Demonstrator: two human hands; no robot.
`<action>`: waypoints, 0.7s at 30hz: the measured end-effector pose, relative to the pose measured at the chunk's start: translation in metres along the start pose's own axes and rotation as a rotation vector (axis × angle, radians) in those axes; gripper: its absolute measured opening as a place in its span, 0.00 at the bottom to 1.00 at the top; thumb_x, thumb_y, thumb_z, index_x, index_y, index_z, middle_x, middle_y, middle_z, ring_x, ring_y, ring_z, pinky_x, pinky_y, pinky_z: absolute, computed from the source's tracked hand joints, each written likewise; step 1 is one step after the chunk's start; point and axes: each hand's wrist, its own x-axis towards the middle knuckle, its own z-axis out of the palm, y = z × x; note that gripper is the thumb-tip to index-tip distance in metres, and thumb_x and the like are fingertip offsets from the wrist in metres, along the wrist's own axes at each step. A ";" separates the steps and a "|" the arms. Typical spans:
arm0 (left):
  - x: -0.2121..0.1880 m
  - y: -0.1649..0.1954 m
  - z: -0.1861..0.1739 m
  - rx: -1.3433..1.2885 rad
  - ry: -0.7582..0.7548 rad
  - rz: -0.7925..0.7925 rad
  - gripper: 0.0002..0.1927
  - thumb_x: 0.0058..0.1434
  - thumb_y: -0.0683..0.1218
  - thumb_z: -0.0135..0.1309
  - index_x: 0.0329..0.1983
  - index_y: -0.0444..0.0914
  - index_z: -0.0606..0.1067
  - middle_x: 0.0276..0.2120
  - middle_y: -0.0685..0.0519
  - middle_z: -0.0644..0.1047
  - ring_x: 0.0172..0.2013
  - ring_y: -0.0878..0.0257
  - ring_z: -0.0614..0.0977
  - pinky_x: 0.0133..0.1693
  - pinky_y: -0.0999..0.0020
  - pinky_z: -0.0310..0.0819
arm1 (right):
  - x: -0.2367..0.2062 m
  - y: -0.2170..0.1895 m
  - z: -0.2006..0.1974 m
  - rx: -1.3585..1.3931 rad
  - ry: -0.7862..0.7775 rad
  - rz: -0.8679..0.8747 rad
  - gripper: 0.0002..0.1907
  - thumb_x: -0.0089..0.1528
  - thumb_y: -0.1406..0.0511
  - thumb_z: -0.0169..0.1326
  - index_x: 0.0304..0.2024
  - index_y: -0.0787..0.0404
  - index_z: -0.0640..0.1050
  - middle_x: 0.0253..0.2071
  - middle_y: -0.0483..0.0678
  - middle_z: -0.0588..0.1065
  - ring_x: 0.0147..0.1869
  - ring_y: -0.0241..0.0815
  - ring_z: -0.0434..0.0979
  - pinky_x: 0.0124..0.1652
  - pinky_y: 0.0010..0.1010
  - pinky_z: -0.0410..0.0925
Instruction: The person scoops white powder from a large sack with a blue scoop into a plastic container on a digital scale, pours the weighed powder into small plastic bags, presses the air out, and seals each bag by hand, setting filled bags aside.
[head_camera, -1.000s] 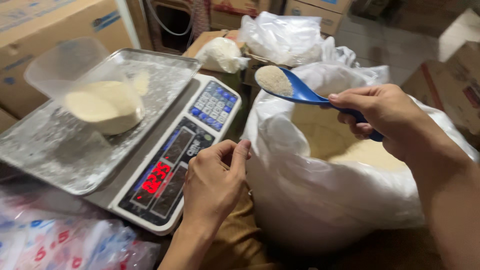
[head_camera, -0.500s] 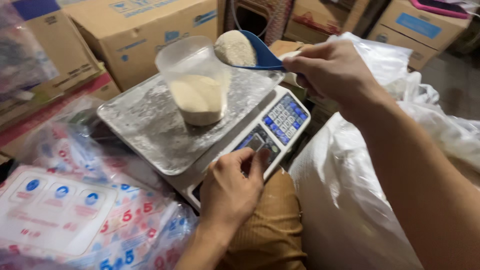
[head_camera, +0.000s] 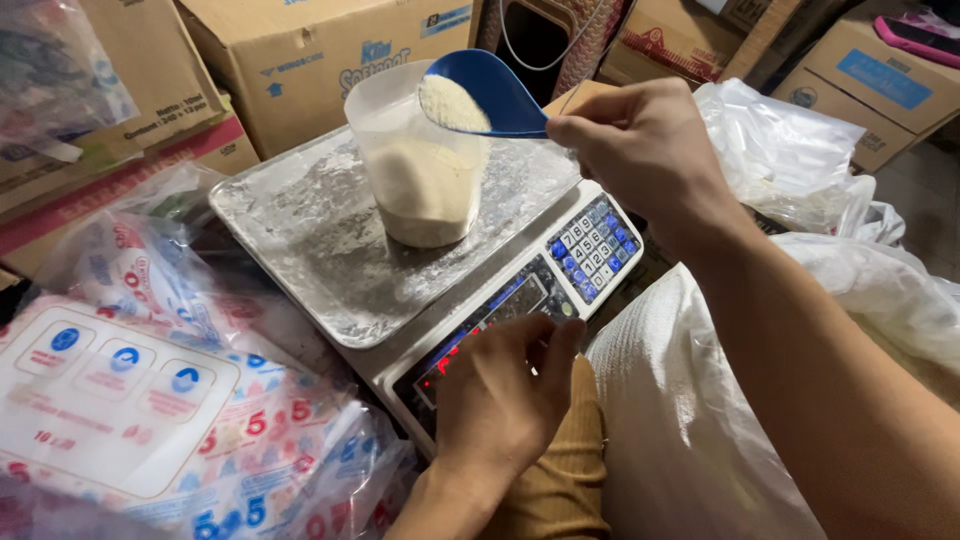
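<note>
Right hand (head_camera: 650, 150) pinched on handle of blue scoop (head_camera: 485, 92), tilted with white powder over rim of clear cup (head_camera: 420, 160). Cup upright on steel pan of scale (head_camera: 330, 260), part-filled with same powder. Left hand (head_camera: 500, 395) loosely curled, resting on scale's front edge by display, holding nothing; white sack (head_camera: 690, 420) just beside.

bare steel scale platter (head_camera: 300, 230) open left of the plastic cup (head_camera: 425, 175), cardboard boxes (head_camera: 300, 60) walling the back, packaged bags (head_camera: 150, 400) crowding the left, white sack (head_camera: 680, 420) blocking the right, keypad (head_camera: 595, 245) uncovered
</note>
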 end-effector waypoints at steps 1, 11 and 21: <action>0.001 0.001 0.005 0.004 0.054 0.064 0.19 0.65 0.54 0.54 0.27 0.37 0.81 0.18 0.46 0.80 0.18 0.51 0.81 0.24 0.58 0.72 | 0.000 0.002 -0.002 0.166 -0.030 0.105 0.10 0.61 0.61 0.62 0.37 0.61 0.86 0.25 0.43 0.76 0.25 0.29 0.71 0.23 0.23 0.63; -0.003 0.016 0.037 -0.042 -0.028 0.017 0.19 0.65 0.55 0.54 0.24 0.39 0.79 0.16 0.49 0.79 0.16 0.52 0.80 0.25 0.60 0.73 | -0.027 0.008 -0.019 0.334 -0.044 0.420 0.09 0.62 0.63 0.60 0.35 0.63 0.83 0.20 0.40 0.70 0.18 0.29 0.61 0.19 0.22 0.55; -0.005 0.007 0.048 -0.050 -0.131 -0.039 0.19 0.66 0.54 0.53 0.23 0.39 0.78 0.15 0.51 0.79 0.14 0.54 0.80 0.23 0.61 0.72 | -0.037 0.012 -0.025 0.323 -0.063 0.413 0.10 0.64 0.61 0.58 0.37 0.62 0.84 0.19 0.39 0.70 0.18 0.28 0.61 0.19 0.21 0.55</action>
